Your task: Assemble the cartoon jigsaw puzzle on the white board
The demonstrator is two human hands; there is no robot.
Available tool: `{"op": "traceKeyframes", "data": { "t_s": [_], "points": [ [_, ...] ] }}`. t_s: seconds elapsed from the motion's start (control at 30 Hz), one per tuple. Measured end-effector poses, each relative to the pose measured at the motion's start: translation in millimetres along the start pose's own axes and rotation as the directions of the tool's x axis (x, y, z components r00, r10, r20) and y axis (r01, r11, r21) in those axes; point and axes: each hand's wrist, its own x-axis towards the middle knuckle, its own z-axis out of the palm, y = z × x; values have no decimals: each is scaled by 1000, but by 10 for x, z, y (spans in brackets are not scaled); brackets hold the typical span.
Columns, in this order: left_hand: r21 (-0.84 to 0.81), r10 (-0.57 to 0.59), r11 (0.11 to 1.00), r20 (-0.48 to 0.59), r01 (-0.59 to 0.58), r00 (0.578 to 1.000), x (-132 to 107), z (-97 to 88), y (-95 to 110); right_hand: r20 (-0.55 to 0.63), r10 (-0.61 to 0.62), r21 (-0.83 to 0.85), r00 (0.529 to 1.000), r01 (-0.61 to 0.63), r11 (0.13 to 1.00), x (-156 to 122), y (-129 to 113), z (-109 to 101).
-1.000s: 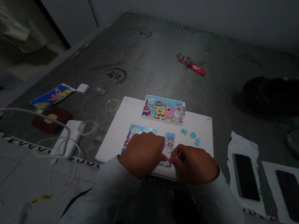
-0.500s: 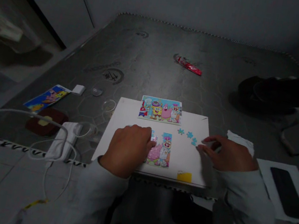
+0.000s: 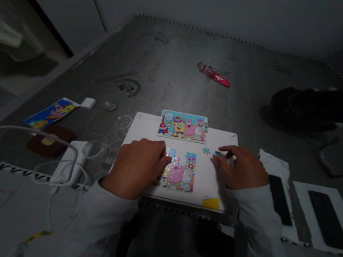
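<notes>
Head view, looking down in dim light. The right hand (image 3: pixel 241 167) lies palm down on a white board (image 3: pixel 145 126), fingers stretched flat toward the upper left of the frame, its fingertips resting on a loose blue puzzle piece (image 3: pixel 218 154); it presses on the piece rather than gripping it. A second loose piece (image 3: pixel 206 150) lies just left of that one, untouched. The left hand (image 3: pixel 137 167) rests loosely curled on the left part of a half-built puzzle (image 3: pixel 180 170), holding it down and grasping nothing.

The loose pieces sit right of and slightly above the half-built puzzle, so the right hand is much the nearer to them, and the puzzle lies to that hand's left.

Above the puzzle, at the board's far edge, lies a printed reference picture (image 3: pixel 183 126) of cartoon characters. The board sits on a grey mattress (image 3: pixel 175 67). A red wrapper (image 3: pixel 214 74) lies further up, a white charger with cable (image 3: pixel 69 159) at the left, and two dark phones (image 3: pixel 328 214) at the right.
</notes>
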Motion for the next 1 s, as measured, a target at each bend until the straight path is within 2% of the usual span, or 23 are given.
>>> {"op": "traceKeyframes", "data": {
  "t_s": [0.07, 0.13, 0.4, 0.6, 1.0],
  "points": [
    [-12, -11, 1000, 3, 11, 1000, 2, -7, -13, -84, -22, 28, 996, 24, 999, 0, -88, 66],
    [-22, -17, 1000, 3, 17, 1000, 3, -9, -25, -101, -17, 30, 995, 20, 999, -1, -155, 133],
    [-40, -25, 999, -26, 24, 999, 9, 0, -71, 45, -26, 37, 999, 24, 999, 22, -120, 214],
    [-46, -19, 999, -37, 17, 999, 6, 5, -65, 42, -190, 170, 981, 181, 969, 24, -120, 242],
    [-49, -26, 999, -65, 23, 998, 14, -4, -52, 8, -216, 342, 976, 200, 918, -15, -290, 126]
  ]
}}
